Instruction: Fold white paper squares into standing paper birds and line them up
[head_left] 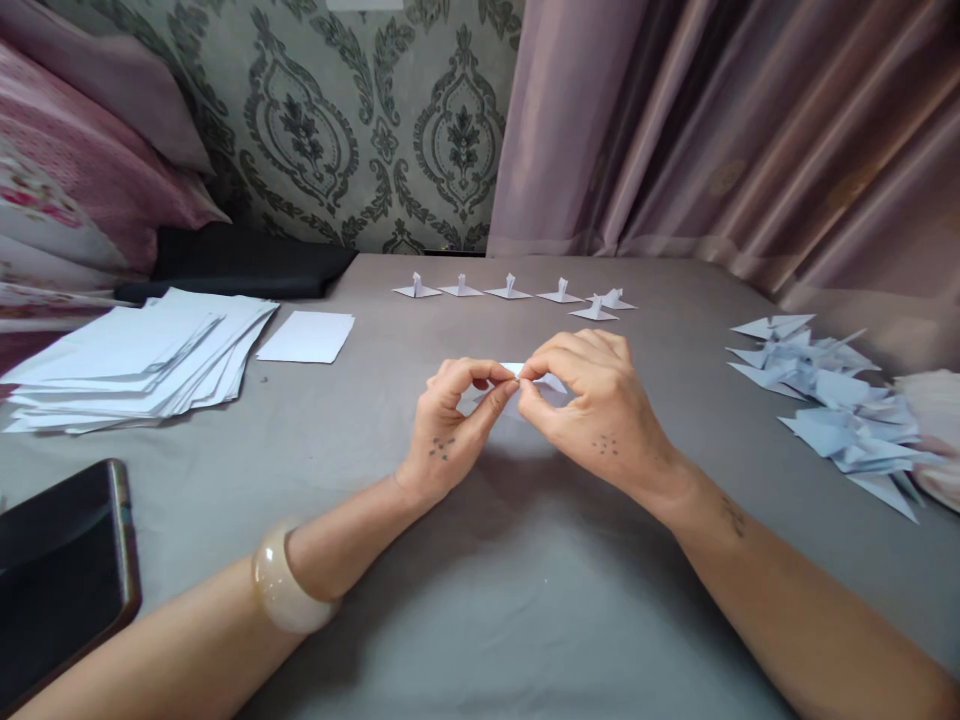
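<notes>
One folded paper (pixel 555 382), right of the small paper stack (pixel 305 337) and slightly nearer the wearer. White, creased, a pointed flap showing; fingers hide much of it. Two hands: left (pixel 450 420) and right (pixel 600 390) both pinch it, thumb to forefinger. Six small paper birds (pixel 510 289) upright, right of that stack and farther back. One bird pile (pixel 847 400), far right of it; overlapped, uncountable. One phone (pixel 60 580), left and nearer.

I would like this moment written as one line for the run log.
left hand: pinching white paper | right hand: pinching white paper | beyond: folded figures | left side: paper stack, phone | right side: folded-paper pile
</notes>
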